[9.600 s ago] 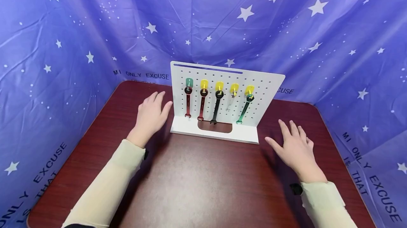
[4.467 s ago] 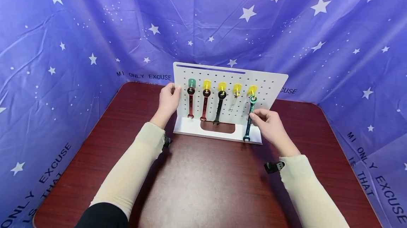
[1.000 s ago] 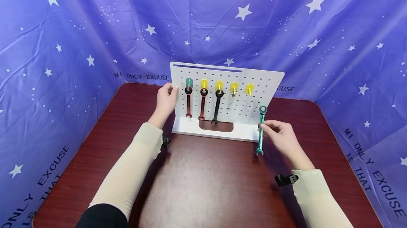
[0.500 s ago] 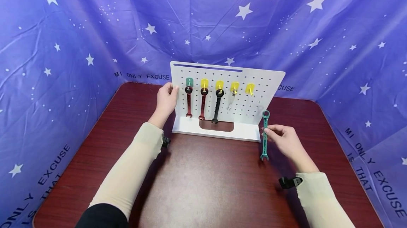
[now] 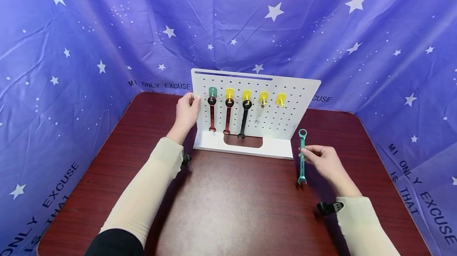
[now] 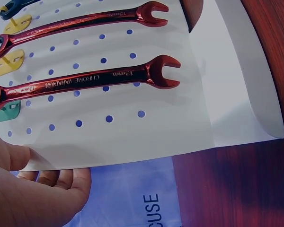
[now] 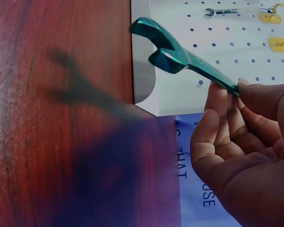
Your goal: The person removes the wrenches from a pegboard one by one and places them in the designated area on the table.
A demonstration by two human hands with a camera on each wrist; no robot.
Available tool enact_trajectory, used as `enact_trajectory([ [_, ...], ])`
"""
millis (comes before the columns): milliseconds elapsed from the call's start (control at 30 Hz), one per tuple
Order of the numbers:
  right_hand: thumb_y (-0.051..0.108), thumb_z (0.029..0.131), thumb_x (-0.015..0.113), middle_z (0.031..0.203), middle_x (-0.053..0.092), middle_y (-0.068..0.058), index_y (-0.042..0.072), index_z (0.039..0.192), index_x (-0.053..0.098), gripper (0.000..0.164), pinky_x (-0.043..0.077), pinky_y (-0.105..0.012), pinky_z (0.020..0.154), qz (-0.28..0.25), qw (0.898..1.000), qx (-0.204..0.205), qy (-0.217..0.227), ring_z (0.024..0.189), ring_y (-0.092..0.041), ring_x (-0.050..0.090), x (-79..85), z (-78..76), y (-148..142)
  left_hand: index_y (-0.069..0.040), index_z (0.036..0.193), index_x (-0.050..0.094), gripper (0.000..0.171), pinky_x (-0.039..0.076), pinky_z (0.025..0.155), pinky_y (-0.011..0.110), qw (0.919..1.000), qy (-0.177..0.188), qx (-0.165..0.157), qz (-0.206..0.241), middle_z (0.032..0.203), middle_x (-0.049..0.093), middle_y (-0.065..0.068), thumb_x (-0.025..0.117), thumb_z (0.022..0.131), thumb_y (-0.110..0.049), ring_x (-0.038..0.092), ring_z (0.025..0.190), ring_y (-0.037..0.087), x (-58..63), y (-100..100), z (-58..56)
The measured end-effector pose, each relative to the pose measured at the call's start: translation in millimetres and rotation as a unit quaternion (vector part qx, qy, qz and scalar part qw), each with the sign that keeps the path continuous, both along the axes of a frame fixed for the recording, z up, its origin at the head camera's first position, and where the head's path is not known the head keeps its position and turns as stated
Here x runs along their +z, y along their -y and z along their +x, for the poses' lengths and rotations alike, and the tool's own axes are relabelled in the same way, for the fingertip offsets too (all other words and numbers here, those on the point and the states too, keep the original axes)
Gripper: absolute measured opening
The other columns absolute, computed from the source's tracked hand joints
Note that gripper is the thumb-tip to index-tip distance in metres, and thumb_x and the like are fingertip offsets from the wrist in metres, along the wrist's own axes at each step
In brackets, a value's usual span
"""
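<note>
In the head view my left hand [image 5: 187, 111] holds the left edge of a white pegboard stand [image 5: 278, 148]. The left wrist view shows its thumb in front and its fingers behind the board. My right hand [image 5: 326, 163] pinches a green combination wrench [image 5: 302, 167] mid-shaft, ring end up, just right of the stand and over the table. Its open-end jaw [image 7: 170, 60] shows large in the right wrist view. Two red wrenches [image 6: 75, 85], a black wrench [image 5: 244, 119] and a small silver wrench [image 7: 222, 12] hang on the board. The rightmost yellow hook [image 5: 281, 100] bears nothing.
The stand is on a dark red wooden table [image 5: 221, 208] with rounded corners. Blue star-patterned cloth [image 5: 228, 18] hangs behind and at both sides. A green hook [image 5: 212, 91] carries the leftmost red wrench. Black wrist devices [image 5: 328, 208] sit at both cuffs.
From resting apart, my left hand took the board's edge. My right hand took the green wrench off the rightmost yellow hook and moved it right and toward me; it drifts slightly further now.
</note>
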State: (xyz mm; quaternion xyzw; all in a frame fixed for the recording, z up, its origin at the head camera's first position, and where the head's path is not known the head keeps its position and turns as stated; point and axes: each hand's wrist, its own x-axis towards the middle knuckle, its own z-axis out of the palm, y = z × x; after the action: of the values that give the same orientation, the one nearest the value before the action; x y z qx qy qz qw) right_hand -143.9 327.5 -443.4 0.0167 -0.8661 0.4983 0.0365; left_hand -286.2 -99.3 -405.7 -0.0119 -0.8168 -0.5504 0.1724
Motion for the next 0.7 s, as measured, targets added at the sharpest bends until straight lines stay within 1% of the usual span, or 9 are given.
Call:
enact_trajectory([
  [133,0.012,0.101,0.066,0.090,0.072,-0.020,-0.016,0.114,0.068,0.031,0.058,-0.029,0.071,-0.001,1.000,-0.008,0.013,0.073,-0.011,0.069,-1.4,1.2,-1.8,0.002,0.097,0.063,0.019,0.046,0.068,0.034,1.0000,-0.001,0.002,-0.002,0.086,0.065,0.015,0.060,0.104,-0.015,0.056,0.078,0.024,-0.2,0.2,-0.8],
  [300,0.013,0.100,0.067,0.086,0.072,-0.017,-0.016,0.113,0.068,0.031,0.058,-0.030,0.069,0.001,1.000,-0.003,0.029,0.072,-0.016,0.069,-5.7,2.2,-5.8,0.002,0.098,0.064,0.019,0.046,0.068,0.034,1.0000,0.001,0.003,-0.001,0.088,0.066,0.015,0.060,0.104,-0.016,0.056,0.078,0.024,-0.1,0.4,-0.9],
  [400,0.012,0.100,0.067,0.085,0.072,-0.016,-0.016,0.112,0.068,0.030,0.058,-0.030,0.068,0.008,0.999,0.000,0.036,0.072,-0.015,0.069,-10.1,2.0,-9.9,0.002,0.099,0.064,0.019,0.048,0.070,0.035,1.0000,0.004,-0.001,0.002,0.090,0.067,0.016,0.059,0.104,-0.015,0.058,0.079,0.024,-0.2,0.4,-1.1],
  [533,0.010,0.100,0.067,0.088,0.072,-0.017,-0.017,0.112,0.068,0.030,0.058,-0.030,0.068,0.009,0.999,0.002,0.050,0.072,-0.012,0.069,-13.2,1.9,-14.1,0.002,0.100,0.065,0.019,0.050,0.072,0.037,1.0000,0.005,-0.001,0.002,0.093,0.069,0.017,0.059,0.104,-0.015,0.061,0.082,0.026,-0.4,0.5,-1.3],
  [700,0.011,0.099,0.068,0.090,0.073,-0.018,-0.017,0.113,0.067,0.031,0.058,-0.031,0.068,0.014,0.998,0.005,0.066,0.072,-0.013,0.069,-15.0,2.0,-15.8,0.002,0.099,0.064,0.020,0.050,0.072,0.038,1.0000,0.006,0.001,0.000,0.093,0.069,0.017,0.059,0.104,-0.016,0.061,0.082,0.026,-0.4,0.3,-0.9],
])
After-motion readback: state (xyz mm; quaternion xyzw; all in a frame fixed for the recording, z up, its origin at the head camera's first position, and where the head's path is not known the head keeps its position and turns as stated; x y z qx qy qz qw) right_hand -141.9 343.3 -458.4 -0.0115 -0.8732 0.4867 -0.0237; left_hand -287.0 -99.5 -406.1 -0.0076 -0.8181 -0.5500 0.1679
